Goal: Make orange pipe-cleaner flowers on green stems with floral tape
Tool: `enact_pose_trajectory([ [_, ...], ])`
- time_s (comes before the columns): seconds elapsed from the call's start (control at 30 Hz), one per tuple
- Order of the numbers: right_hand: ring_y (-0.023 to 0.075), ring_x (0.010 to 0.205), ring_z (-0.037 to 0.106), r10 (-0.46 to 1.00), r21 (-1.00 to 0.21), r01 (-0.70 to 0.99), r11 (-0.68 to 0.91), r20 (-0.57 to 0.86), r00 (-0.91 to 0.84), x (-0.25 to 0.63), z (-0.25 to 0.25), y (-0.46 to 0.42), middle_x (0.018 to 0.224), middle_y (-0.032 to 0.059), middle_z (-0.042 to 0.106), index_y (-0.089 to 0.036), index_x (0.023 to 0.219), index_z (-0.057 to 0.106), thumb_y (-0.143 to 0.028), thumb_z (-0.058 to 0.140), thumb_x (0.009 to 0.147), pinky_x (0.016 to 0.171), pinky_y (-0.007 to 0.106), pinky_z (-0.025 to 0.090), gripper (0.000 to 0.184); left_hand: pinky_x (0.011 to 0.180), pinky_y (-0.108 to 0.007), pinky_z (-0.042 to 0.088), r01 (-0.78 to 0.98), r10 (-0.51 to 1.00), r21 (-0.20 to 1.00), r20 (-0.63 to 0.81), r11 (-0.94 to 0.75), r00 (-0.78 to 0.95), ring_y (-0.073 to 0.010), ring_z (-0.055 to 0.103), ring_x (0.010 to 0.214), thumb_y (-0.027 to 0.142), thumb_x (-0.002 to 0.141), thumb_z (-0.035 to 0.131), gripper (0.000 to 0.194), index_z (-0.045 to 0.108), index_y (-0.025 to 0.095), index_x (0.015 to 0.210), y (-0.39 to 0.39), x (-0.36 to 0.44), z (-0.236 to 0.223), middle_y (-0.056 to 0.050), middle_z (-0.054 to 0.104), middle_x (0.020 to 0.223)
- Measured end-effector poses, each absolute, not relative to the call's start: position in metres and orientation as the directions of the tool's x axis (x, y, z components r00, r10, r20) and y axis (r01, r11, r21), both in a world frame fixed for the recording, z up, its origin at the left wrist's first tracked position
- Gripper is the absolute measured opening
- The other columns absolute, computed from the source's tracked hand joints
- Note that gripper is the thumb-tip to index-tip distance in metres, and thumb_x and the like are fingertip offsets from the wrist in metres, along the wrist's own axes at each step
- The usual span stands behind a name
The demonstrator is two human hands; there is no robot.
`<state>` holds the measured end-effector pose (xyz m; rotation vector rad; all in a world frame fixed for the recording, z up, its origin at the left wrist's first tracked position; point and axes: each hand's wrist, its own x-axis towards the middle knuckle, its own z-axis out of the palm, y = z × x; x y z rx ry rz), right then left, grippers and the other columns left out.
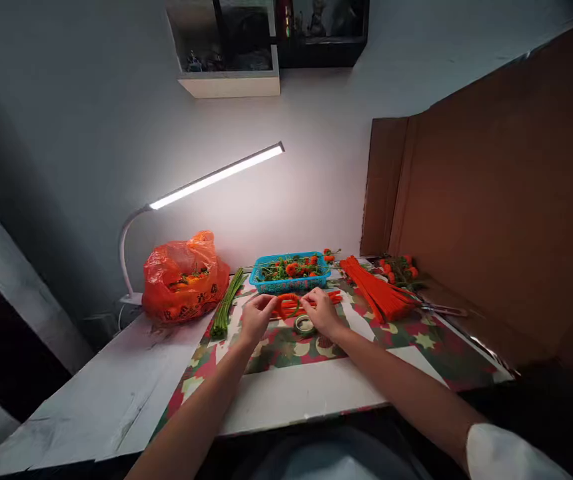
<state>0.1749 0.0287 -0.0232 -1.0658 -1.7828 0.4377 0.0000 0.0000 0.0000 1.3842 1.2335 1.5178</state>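
Observation:
My left hand pinches one end of an orange pipe cleaner, which is bent into a small arch. At the other end, the fingers of my right hand are closed on it. A thin green strand seems to hang within the arch, though it is too small to make out. Just below and between the hands lies a roll of green tape. Loose orange pipe cleaners lie behind the hands, partly covered by them.
Behind stands a blue basket of orange flowers on green stems. Left are green stems, an orange plastic bag and a lit lamp. Right are a bundle of orange pipe cleaners, more flowers and a cardboard wall.

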Motion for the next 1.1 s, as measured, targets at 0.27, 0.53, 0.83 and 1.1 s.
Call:
enact_pose_trajectory([
  [0.27,0.0119,0.062,0.044,0.788,-0.730,0.326,0.601,0.472,-0.396,0.176,-0.014,0.025,0.064,-0.0009,0.046,-0.017,0.058,0.044,-0.024,0.043,0.081,0.059,0.024,0.032,0.024,0.047,-0.027,0.051,0.011,0.961,0.982,0.189,-0.191,-0.202,-0.0153,0.059,0.054,0.044,0.055,0.071,0.034,0.063,0.013,0.068,0.006,-0.005,-0.003,-0.001,0.063,0.060],
  [0.53,0.0072,0.050,0.026,0.806,-0.874,0.185,0.450,0.308,-0.505,0.178,-0.015,0.027,0.055,-0.0052,0.028,-0.019,0.056,0.034,-0.037,0.045,0.076,0.048,0.022,0.020,0.030,0.043,-0.022,0.047,-0.012,0.956,0.996,0.086,-0.093,-0.281,-0.0168,0.062,0.060,0.039,0.052,0.070,0.031,0.063,0.012,0.065,0.013,-0.011,-0.003,-0.004,0.065,0.067],
  [0.83,0.0070,0.049,0.023,0.807,-0.887,0.142,0.440,0.321,-0.497,0.178,-0.016,0.028,0.054,-0.0057,0.025,-0.020,0.054,0.030,-0.037,0.045,0.074,0.048,0.022,0.017,0.030,0.054,-0.025,0.048,0.259,0.893,0.935,0.318,-0.241,-0.318,-0.0181,0.064,0.067,0.045,0.066,0.062,0.035,0.065,0.013,0.079,0.021,-0.025,-0.012,-0.007,0.067,0.078],
  [1.1,0.0082,0.052,0.030,0.790,-0.803,0.261,0.536,0.367,-0.492,0.178,-0.014,0.023,0.054,-0.0048,0.031,-0.019,0.054,0.032,-0.028,0.043,0.075,0.050,0.022,0.021,0.025,0.081,-0.031,0.047,0.547,0.745,0.521,0.564,-0.655,0.355,-0.0213,0.058,0.098,0.040,0.076,0.062,0.044,0.056,0.020,0.115,-0.015,-0.002,0.011,-0.009,0.062,0.110],
])
